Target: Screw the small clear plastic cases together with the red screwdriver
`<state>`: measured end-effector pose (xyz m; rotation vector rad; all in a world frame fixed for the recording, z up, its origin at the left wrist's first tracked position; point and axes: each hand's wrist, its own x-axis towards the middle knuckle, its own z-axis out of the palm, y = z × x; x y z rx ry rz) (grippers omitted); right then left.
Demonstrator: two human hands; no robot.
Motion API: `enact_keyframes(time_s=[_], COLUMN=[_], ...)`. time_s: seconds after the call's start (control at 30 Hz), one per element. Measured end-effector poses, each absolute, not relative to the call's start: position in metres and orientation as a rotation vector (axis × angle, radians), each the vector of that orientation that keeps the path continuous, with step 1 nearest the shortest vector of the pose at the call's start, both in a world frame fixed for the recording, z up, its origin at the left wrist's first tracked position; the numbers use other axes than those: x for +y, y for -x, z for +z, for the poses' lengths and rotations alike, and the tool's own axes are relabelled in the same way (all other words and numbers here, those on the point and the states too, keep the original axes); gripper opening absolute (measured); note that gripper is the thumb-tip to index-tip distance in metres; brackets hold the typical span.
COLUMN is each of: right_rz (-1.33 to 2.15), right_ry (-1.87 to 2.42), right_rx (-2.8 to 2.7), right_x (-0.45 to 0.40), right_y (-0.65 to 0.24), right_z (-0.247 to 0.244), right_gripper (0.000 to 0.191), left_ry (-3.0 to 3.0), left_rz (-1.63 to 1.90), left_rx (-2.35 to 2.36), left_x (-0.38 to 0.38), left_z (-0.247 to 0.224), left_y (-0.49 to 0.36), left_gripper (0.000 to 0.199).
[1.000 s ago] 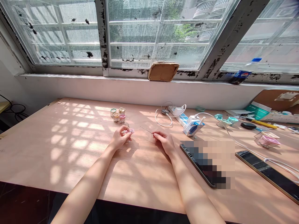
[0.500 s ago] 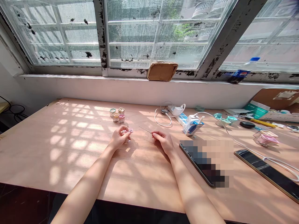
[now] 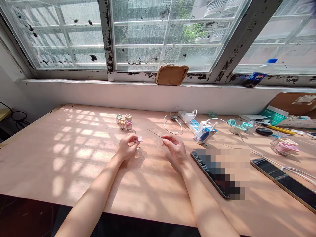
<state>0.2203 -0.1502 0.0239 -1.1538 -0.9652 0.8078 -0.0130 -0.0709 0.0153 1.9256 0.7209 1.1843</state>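
Observation:
Between the thumb and fingers of my left hand (image 3: 127,146) is a small pink piece (image 3: 139,138), held just above the wooden table (image 3: 81,177). My right hand (image 3: 174,147) pinches a thin metal rod (image 3: 155,133), whose free tip points left toward the pink piece without touching it. Just behind my left hand stands a small clear container (image 3: 132,131), partly hidden. Farther back are several small clear containers with coloured rims, among them a green one (image 3: 118,118), an orange one (image 3: 122,124) and a pink one (image 3: 128,125).
A power strip (image 3: 192,123) with plugs and a blue-white box (image 3: 203,134) stand behind my right hand. Two phones, one near (image 3: 209,174) and one farther right (image 3: 283,184), lie on the right. Teal containers (image 3: 238,128), pink containers (image 3: 285,148) and a cardboard box (image 3: 293,102) are beyond.
The pink piece is tilted differently and shows more of its face. My right hand has shifted slightly right and turned, and the rod has moved with it.

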Motion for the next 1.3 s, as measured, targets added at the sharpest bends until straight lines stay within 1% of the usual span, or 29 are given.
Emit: enact_keyframes(time_s=[0.23, 0.57, 0.73, 0.97, 1.1, 1.3], right_rz=[0.733, 0.671, 0.532, 0.364, 0.319, 0.266], right_ry=[1.087, 1.033, 1.024, 1.166, 1.202, 1.195], right_rx=[-0.932, -0.817, -0.805, -0.976, -1.090, -1.245], right_x=[-0.154, -0.153, -0.153, -0.164, -0.168, -0.167], right_y=[-0.218, -0.219, -0.217, -0.203, -0.196, -0.194], right_z=[0.033, 0.037, 0.037, 0.037, 0.040, 0.038], right_gripper=[0.034, 0.040, 0.037, 0.037, 0.039, 0.035], left_ry=[-2.079, -2.061, -2.042, -2.034, -2.068, -2.135], left_rz=[1.125, 0.935, 0.928, 0.839, 0.776, 0.717], left_rx=[0.626, 0.569, 0.550, 0.498, 0.479, 0.457], left_x=[-0.080, -0.089, -0.091, -0.089, -0.088, -0.088], left_z=[0.024, 0.031, 0.029, 0.017, 0.012, 0.011], left_y=[0.011, 0.011, 0.009, 0.006, 0.004, 0.003], left_gripper=[0.007, 0.013, 0.017, 0.018, 0.012, 0.007])
